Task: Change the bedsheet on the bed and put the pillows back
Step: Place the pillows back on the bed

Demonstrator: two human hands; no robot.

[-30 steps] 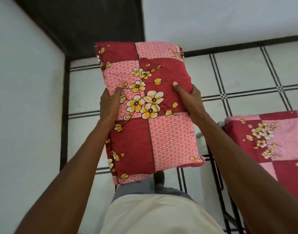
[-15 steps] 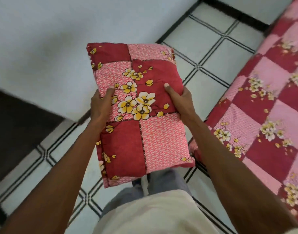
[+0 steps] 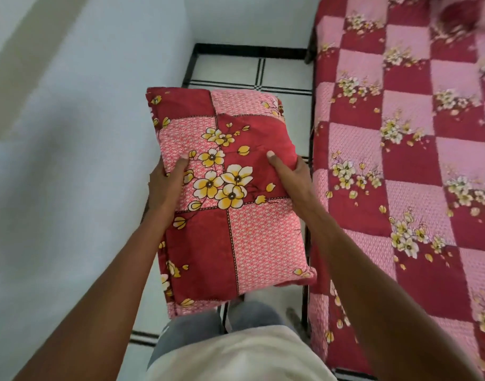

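Note:
A pillow [image 3: 252, 237] in a red and pink checked cover with yellow flowers is held in front of me, above the floor. My left hand [image 3: 167, 185] grips its left edge, thumb on top. My right hand [image 3: 293, 177] grips its right edge the same way. The bed [image 3: 417, 166] lies to the right, covered by a bedsheet of the same red and pink floral check. At the bed's far end a rumpled piece of matching fabric [image 3: 461, 15] shows, too blurred to identify.
A white wall [image 3: 71, 160] runs close along my left. White floor tiles with black lines [image 3: 252, 72] fill the narrow strip between wall and bed. The bed's dark metal frame [image 3: 307, 235] edges that strip.
The view has swung to the right, and the bed now fills the right side. The pillow stays in both hands with the same grip.

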